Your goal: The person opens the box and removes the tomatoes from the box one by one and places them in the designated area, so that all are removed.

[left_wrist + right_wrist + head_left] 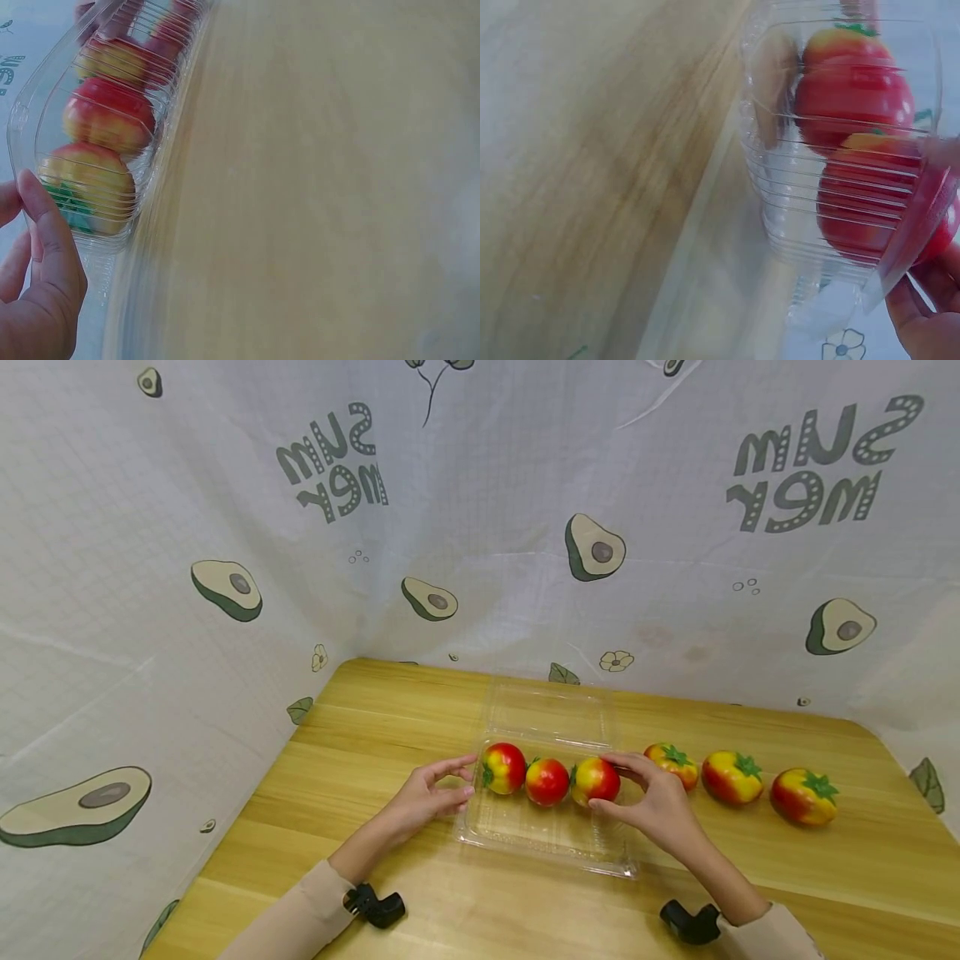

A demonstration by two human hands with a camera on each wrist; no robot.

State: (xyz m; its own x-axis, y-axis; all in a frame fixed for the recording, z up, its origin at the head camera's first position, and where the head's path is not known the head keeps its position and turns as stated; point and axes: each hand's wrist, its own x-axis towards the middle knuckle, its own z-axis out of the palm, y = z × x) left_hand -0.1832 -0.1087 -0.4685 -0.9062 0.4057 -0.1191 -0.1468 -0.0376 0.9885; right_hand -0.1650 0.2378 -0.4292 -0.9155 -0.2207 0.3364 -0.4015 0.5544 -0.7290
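Note:
A clear plastic clamshell box (517,835) lies open on the table, holding a row of three red-and-yellow tomatoes with green leafy tops. My left hand (431,795) holds the box's left rim, near the left tomato (504,768). In the left wrist view, the left fingers (52,240) touch the clear rim. The middle tomato (547,782) sits between the other two. My right hand (660,802) grips the right tomato (596,781) inside the box, with the thumb at its near side and a finger at its far side.
Three more tomatoes stand in a row right of the box: one (671,763) partly behind my right hand, one in the middle (732,777), one farthest right (804,796). The box's lid (551,710) lies folded back. A printed curtain (487,527) hangs behind the wooden table (360,718).

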